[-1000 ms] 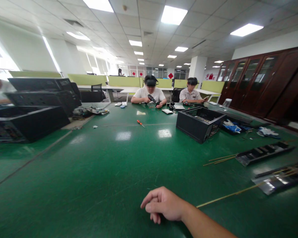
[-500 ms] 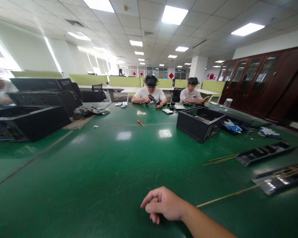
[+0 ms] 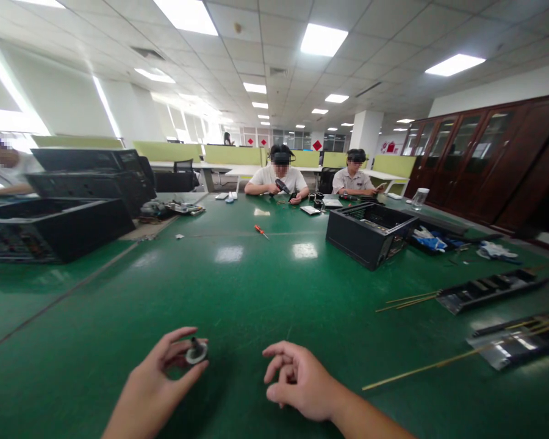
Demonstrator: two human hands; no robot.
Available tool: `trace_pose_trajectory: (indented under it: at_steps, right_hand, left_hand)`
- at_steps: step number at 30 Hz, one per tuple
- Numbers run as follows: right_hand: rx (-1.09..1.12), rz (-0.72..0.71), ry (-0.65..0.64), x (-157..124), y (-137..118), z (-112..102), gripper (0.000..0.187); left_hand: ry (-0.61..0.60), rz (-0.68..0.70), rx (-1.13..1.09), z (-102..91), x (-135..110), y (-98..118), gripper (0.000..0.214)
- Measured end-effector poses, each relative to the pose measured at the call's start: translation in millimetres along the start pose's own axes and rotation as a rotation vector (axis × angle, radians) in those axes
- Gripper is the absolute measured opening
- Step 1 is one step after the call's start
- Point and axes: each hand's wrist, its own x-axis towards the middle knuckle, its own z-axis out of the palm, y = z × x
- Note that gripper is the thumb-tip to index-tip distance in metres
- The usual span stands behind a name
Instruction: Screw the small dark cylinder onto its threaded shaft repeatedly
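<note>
My left hand [image 3: 158, 381] has come up over the near edge of the green table [image 3: 238, 286]. Its thumb and fingers pinch a small round part [image 3: 196, 352] with a silver rim and a dark stub on top. My right hand [image 3: 297, 378] hovers just to the right of it, fingers loosely curled with the fingertips apart, and nothing shows in them. The two hands are a short gap apart.
A black computer case [image 3: 368, 231] stands right of centre and stacked black cases [image 3: 68, 201] at left. Metal panels [image 3: 489, 289] and thin wooden sticks [image 3: 427, 366] lie at right. A red screwdriver [image 3: 260, 231] lies mid-table. Two people sit at the far end; another sits at far left.
My left hand has entered from below holding the small round part. My right hand has uncurled slightly. The view has tilted a little downward.
</note>
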Motion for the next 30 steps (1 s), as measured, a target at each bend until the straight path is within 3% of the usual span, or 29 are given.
trace_pose_trajectory:
  at_steps: [4,6,8,16,21,30]
  right_hand:
    - [-0.056,-0.169,0.091,-0.5,3.6,-5.3,0.067]
    - [-0.064,-0.218,0.117,-0.5,4.3,-8.1,0.066]
    - [-0.057,-0.243,0.150,-0.3,3.5,-9.8,0.059]
    - [0.089,-0.169,0.236,2.9,-1.7,-10.1,0.052]
    - [0.088,-0.125,0.237,5.7,1.8,-12.0,0.025]
    - [-0.006,-0.123,0.275,4.1,-1.5,-11.1,0.016]
  left_hand:
    - [-0.265,0.101,-0.091,70.1,-2.5,49.5,0.027]
    - [-0.300,0.172,-0.068,91.0,-2.0,64.4,0.019]
    - [-0.279,0.227,-0.074,101.3,0.0,66.0,0.019]
    - [-0.259,0.390,-0.205,100.0,1.5,28.1,0.025]
    - [-0.250,0.458,-0.230,102.3,1.7,30.5,0.025]
    - [-0.243,0.468,-0.241,104.4,0.6,31.5,0.027]
